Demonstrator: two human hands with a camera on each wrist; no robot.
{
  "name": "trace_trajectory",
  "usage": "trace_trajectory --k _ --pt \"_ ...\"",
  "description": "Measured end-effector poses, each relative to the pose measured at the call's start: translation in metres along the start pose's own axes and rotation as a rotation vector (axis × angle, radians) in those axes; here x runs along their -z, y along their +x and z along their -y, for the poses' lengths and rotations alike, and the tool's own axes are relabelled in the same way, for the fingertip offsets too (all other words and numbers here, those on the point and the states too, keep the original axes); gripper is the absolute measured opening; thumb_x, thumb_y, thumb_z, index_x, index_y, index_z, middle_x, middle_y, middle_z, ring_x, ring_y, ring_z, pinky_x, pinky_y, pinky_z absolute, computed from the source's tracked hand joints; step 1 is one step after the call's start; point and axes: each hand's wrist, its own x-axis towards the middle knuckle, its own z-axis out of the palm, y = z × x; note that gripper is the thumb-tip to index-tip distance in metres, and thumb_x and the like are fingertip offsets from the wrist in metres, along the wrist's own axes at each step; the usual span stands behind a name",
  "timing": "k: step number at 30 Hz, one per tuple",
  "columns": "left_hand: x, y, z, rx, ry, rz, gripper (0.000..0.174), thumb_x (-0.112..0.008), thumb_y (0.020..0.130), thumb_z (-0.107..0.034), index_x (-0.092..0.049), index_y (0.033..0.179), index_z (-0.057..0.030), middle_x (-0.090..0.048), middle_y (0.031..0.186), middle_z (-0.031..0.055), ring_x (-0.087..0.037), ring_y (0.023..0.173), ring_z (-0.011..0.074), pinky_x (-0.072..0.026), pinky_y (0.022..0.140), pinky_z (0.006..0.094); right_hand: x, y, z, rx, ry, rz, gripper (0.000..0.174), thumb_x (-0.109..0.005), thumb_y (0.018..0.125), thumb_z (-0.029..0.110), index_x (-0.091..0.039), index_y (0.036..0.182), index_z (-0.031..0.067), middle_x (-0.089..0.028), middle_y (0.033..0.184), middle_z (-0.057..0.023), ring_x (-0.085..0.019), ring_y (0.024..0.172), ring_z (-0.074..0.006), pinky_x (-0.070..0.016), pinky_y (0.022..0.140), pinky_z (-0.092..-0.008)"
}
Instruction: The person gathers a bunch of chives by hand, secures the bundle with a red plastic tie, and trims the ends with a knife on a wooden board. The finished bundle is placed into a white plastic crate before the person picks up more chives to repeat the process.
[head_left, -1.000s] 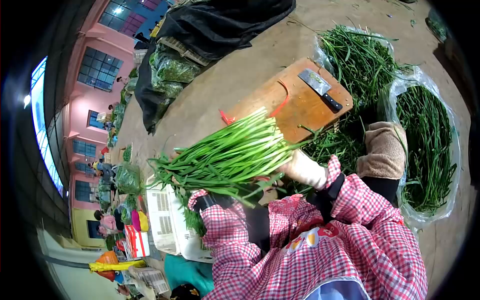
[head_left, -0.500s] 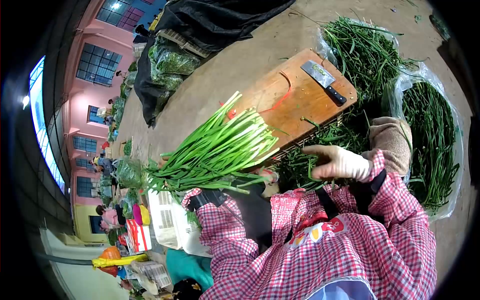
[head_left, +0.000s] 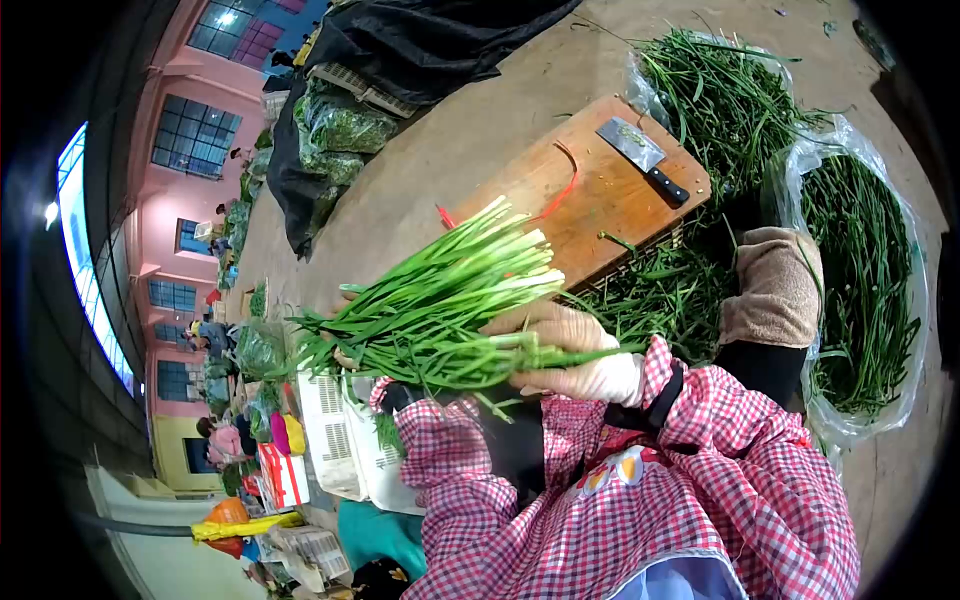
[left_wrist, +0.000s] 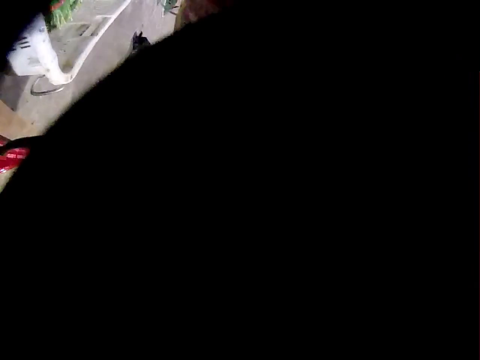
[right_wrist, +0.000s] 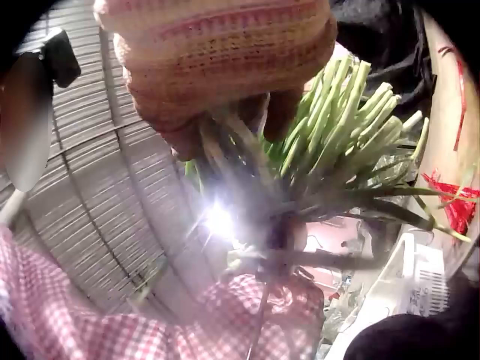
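Note:
A thick bundle of garlic chives (head_left: pixel 440 300) lies across my left hand (head_left: pixel 346 358), pale cut ends toward the cutting board (head_left: pixel 600 190). Leaves cover most of that hand; a few fingers show at the leafy end, gripping the bundle from below. My gloved right hand (head_left: pixel 580 335) is at the near side of the cut ends, with several stalks pinched between thumb and fingers. In the right wrist view the knitted glove (right_wrist: pixel 225 60) curls down over blurred stalks. The left wrist view is mostly black.
A cleaver (head_left: pixel 640 155) and red tie string (head_left: pixel 562 190) lie on the board. Clear plastic bags of chives (head_left: pixel 860 280) stand to the right, loose chives (head_left: pixel 665 290) beside the board. A white crate (head_left: pixel 335 430) sits at the left, a black cover (head_left: pixel 430 50) beyond.
My right hand drew away from the bundle to the right, fingers spread, then came back to its near side and took hold of stalks. The left hand keeps holding the bundle.

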Motion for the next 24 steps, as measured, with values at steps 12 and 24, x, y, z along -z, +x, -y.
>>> trace_trajectory --k 12,24 --pt "0.024 0.007 0.008 -0.127 0.106 0.108 0.042 -0.043 0.099 -0.035 -0.047 0.131 -0.0079 -0.050 0.122 0.0101 -0.050 0.116 0.0247 -0.0404 0.098 0.0492 0.083 -0.050 0.020 -0.846 0.197 0.528 0.014 -0.071 0.083 0.015 -0.068 0.090 0.0026 -0.068 0.085 -0.0100 -0.063 0.080 -0.0231 -0.0499 0.070 -0.0348" --pt "0.039 0.008 0.008 -0.189 0.223 0.175 0.041 -0.048 0.096 -0.034 -0.050 0.127 -0.0076 -0.052 0.120 0.0097 -0.053 0.112 0.0245 -0.0424 0.098 0.0488 0.057 -0.013 0.028 -0.582 -0.103 0.223 0.069 -0.079 0.074 0.022 -0.051 0.135 0.0052 -0.060 0.125 -0.0165 -0.059 0.114 -0.0250 -0.0465 0.099 -0.0351"
